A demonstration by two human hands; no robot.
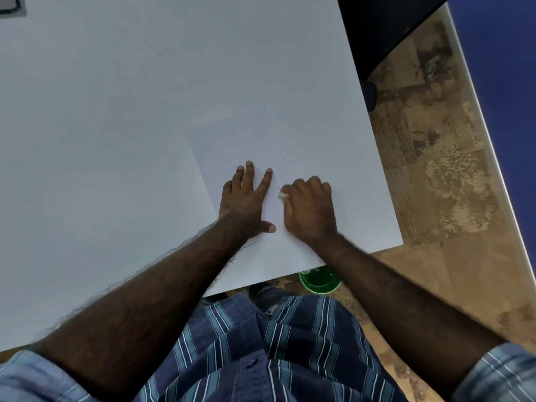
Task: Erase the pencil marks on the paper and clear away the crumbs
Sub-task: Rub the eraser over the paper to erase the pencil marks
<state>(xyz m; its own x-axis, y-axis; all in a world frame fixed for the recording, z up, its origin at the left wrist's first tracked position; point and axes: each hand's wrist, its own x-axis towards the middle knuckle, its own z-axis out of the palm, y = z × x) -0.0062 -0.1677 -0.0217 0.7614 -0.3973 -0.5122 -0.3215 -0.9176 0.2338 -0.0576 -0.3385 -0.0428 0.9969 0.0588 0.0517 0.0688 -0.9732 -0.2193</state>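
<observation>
Head: left hand [246, 201] flat on paper [246, 146]; right hand [309, 207] pinching eraser [282, 195].

Table [116, 126] left, far side open; left hand [246, 198] blocks paper's [261, 140] left.

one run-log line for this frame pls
left hand: flat, pinning paper | right hand: gripping white eraser on paper | dark crumbs: few remain

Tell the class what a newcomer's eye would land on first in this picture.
First, the two bare hands at the table's near right corner: the left hand pressed flat on the paper, the right hand with its grip closed on a small white eraser. Then the green bin on the floor under the table edge.
</observation>
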